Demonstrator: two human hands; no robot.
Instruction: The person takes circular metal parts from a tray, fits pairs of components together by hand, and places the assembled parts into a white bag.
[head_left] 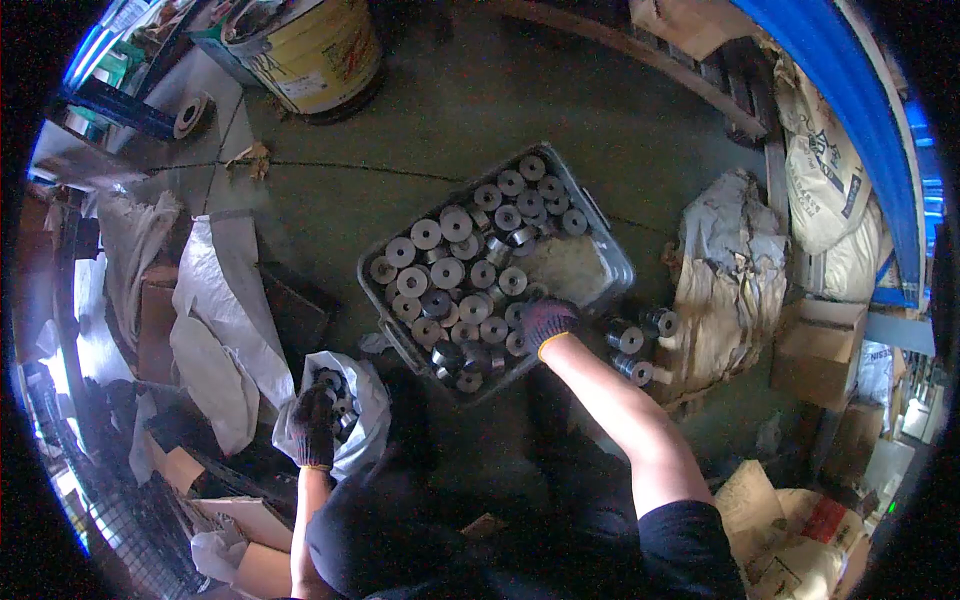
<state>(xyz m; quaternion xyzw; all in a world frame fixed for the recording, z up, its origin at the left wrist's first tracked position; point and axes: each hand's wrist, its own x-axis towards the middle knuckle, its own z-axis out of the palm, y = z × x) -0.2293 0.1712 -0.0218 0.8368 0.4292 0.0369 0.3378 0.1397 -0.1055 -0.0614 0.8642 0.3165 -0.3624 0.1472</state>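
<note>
A grey plastic bin [590,215] holds many round metal parts [447,271] with centre holes; its right end shows bare bottom. My right hand [550,322], in a dark knitted glove, reaches over the bin's near right side, beside the parts. Its fingertips are too dark to make out. To the left, a white sack [372,400] stands with its mouth open and more metal parts [345,410] inside. My left hand [314,415], also gloved, reaches into the sack against the parts, its fingers hard to tell apart.
Several metal parts [628,342] stand on the floor right of the bin. Beyond them lies a stained paper sack [735,300]. A yellow bucket [320,60] stands at the back left. Cardboard [255,525] lies at the lower left, and a cardboard box [820,350] at the right.
</note>
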